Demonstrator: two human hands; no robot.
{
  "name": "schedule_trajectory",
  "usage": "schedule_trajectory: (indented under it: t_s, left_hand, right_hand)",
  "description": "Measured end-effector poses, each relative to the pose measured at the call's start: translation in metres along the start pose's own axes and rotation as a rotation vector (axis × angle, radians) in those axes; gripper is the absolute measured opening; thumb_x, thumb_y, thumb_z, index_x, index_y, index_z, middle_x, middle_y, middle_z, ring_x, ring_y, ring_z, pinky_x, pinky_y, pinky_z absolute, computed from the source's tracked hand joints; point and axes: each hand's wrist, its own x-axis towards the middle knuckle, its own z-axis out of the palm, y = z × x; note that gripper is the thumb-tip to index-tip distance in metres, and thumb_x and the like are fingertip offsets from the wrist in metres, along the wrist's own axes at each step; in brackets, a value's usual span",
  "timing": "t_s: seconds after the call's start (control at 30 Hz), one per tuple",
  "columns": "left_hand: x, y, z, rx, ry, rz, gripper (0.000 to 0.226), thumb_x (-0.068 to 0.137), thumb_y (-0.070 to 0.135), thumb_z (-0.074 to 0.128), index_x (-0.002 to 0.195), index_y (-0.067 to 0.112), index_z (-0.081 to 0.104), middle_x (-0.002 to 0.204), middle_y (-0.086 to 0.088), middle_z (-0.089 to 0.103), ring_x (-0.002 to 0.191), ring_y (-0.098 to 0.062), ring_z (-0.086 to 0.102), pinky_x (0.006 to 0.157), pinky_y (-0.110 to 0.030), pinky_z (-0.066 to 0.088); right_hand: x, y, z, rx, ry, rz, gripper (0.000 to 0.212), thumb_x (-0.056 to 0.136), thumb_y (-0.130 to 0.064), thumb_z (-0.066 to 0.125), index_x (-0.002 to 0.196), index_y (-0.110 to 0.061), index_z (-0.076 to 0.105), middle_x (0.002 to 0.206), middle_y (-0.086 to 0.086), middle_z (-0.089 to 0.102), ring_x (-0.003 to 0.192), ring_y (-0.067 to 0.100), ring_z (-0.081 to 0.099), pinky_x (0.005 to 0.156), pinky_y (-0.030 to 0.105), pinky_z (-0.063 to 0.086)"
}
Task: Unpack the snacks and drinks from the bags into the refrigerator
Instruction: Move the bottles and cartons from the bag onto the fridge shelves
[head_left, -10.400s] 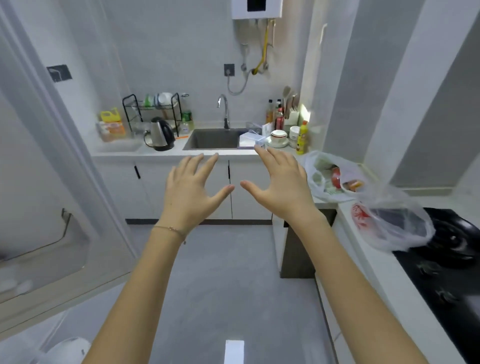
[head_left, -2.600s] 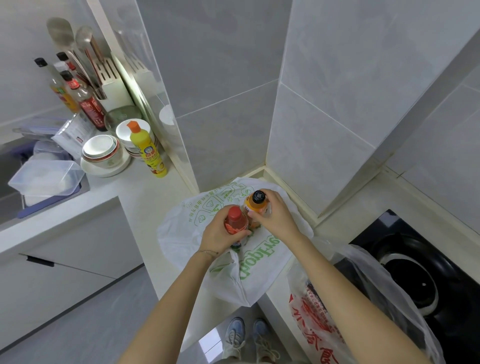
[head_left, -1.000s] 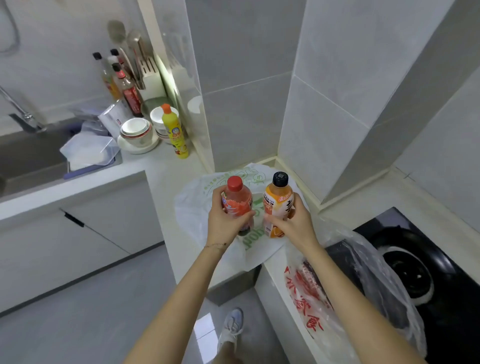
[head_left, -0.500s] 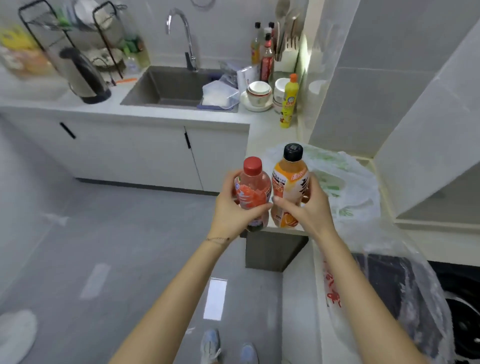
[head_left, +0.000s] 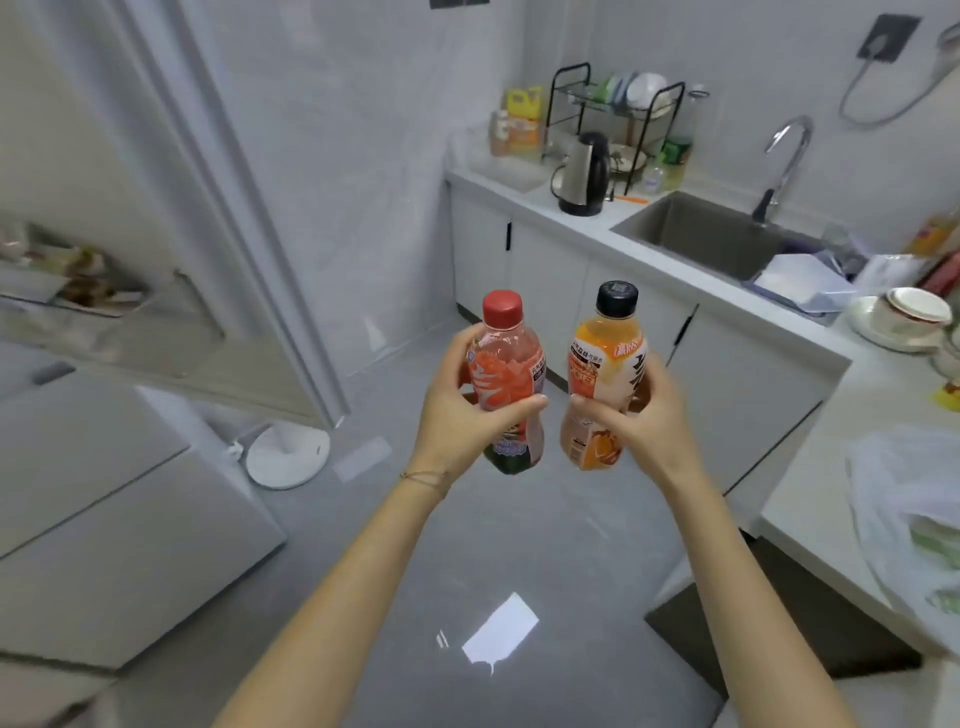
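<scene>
Two bottles are off the counter now and out over open floor. Half a second ago I had them at the counter edge beside the bag; since then I have swung left. The refrigerator (head_left: 119, 499) has come into view at the left, its door (head_left: 171, 332) standing open with something blurred on the door shelf, so I judge the carry is under way with nothing stowed yet. A round white object (head_left: 288, 454) lies on the floor near the door's edge, and I would step round both. My left hand (head_left: 462, 421) is wrapped round the red-capped bottle (head_left: 506, 364), held upright. Just beside it, not touching, my right hand (head_left: 644, 415) grips the orange bottle (head_left: 605, 374), black cap up. Farther right and far are the kettle (head_left: 584, 174) and sink (head_left: 711, 234). The white bag (head_left: 904, 499) lies on the near right counter (head_left: 810, 499), probably with more to unpack.
</scene>
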Motion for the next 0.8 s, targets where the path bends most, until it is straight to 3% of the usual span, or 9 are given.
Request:
schedule_trajectory:
  t_s: [0.17,0.27,0.33,0.6,0.8]
  left_hand:
    - [-0.034,0.000,-0.146,0.102,0.145,-0.005,0.071,0.064,0.031,0.086,0.119,0.047,0.045,0.119,0.020,0.058,0.108,0.006,0.057,0.078,-0.009,0.049]
    - [-0.061,-0.003,-0.221,0.123,0.249,-0.014,0.073,0.065,0.024,0.088,0.125,0.036,0.048,0.119,0.014,0.061,0.109,-0.001,0.060,0.082,-0.016,0.052]
    - [-0.079,-0.003,-0.263,0.144,0.319,-0.023,0.072,0.065,0.023,0.087,0.124,0.037,0.048,0.116,0.021,0.061,0.109,0.001,0.059,0.082,-0.014,0.051]
    - [-0.126,0.001,-0.393,0.189,0.589,-0.092,0.062,0.061,0.034,0.083,0.110,0.044,0.047,0.109,0.025,0.059,0.101,0.010,0.058,0.076,-0.008,0.049]
    - [-0.122,-0.004,-0.476,0.270,0.718,-0.112,0.069,0.067,0.024,0.085,0.123,0.034,0.046,0.118,0.017,0.059,0.106,0.002,0.059,0.078,-0.011,0.051]
  right_hand:
    - [-0.011,-0.057,0.137,0.075,-0.187,-0.071,0.062,0.057,-0.050,0.081,0.113,-0.036,0.056,0.101,-0.016,0.066,0.095,0.002,0.064,0.080,0.028,0.055]
    - [-0.024,-0.095,0.212,0.112,-0.301,-0.119,0.062,0.055,-0.053,0.079,0.110,-0.037,0.057,0.098,-0.019,0.066,0.093,0.002,0.065,0.079,0.028,0.055]
    - [-0.035,-0.118,0.256,0.140,-0.365,-0.142,0.068,0.054,-0.052,0.079,0.115,-0.031,0.058,0.102,-0.014,0.068,0.094,0.003,0.065,0.078,0.025,0.055]
    - [-0.049,-0.191,0.394,0.152,-0.571,-0.232,0.057,0.065,-0.030,0.086,0.114,-0.033,0.056,0.099,-0.014,0.067,0.090,0.003,0.066,0.075,0.022,0.054]
    - [-0.028,-0.227,0.480,0.207,-0.688,-0.239,0.046,0.067,-0.031,0.085,0.104,-0.032,0.058,0.092,-0.013,0.069,0.080,-0.003,0.066,0.064,0.013,0.051]
